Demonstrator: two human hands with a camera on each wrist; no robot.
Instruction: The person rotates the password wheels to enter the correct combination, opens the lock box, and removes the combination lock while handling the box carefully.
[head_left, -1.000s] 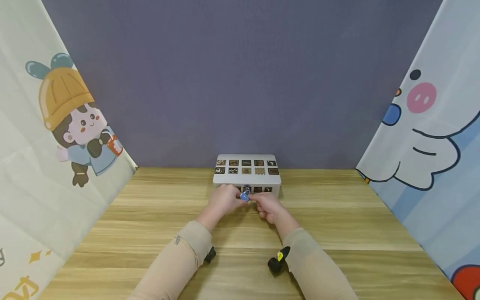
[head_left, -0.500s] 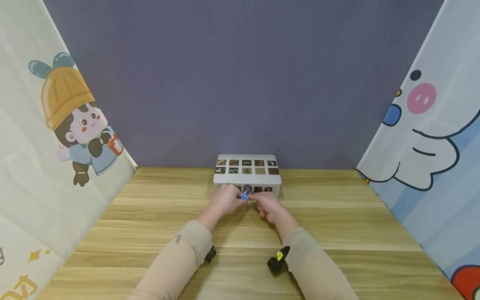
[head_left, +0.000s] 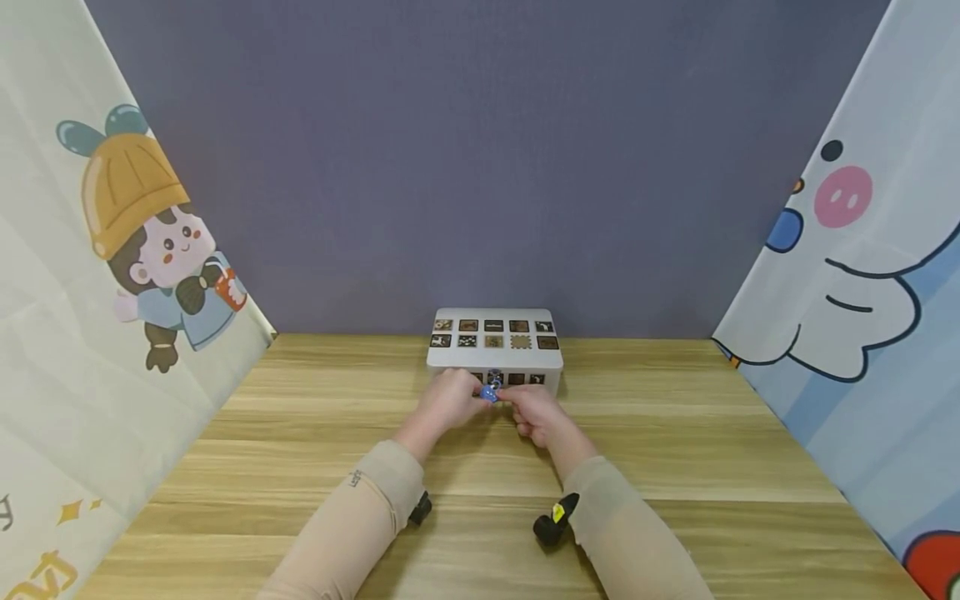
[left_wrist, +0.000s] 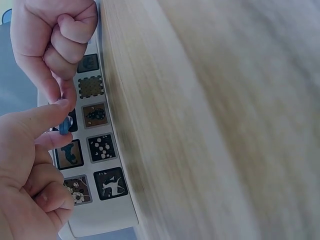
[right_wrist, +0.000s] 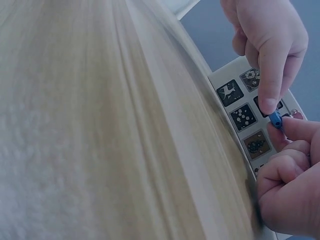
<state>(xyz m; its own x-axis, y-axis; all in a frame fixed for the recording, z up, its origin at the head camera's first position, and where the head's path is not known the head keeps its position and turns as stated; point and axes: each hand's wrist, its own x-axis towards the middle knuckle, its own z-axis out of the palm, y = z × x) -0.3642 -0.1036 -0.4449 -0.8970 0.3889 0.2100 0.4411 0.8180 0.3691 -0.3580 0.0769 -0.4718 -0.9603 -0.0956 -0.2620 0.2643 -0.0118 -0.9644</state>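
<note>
A small blue padlock (head_left: pixel 489 392) with a metal shackle is at the front clasp of a white box (head_left: pixel 494 363) printed with dark square pictures. The box's lid is down. My left hand (head_left: pixel 448 398) pinches the padlock body (right_wrist: pixel 275 119) between thumb and index finger, other fingers curled in. From the other side, my right hand (head_left: pixel 537 410) pinches what looks like a small key (right_wrist: pixel 283 130) at the padlock's lower end. Most of that piece is hidden by the fingertips. In the left wrist view the two hands' fingertips meet around the padlock.
The box stands at the back of a wood-grain table (head_left: pixel 637 433), close to a grey-purple wall panel (head_left: pixel 487 167). Cartoon-printed curtains (head_left: pixel 45 275) flank both sides. Black wrist cameras (head_left: pixel 551 529) sit on the sleeves.
The blue padlock has turned slightly between the fingers, and its shackle shows at a different angle. Both hands and the box stay in nearly the same place.
</note>
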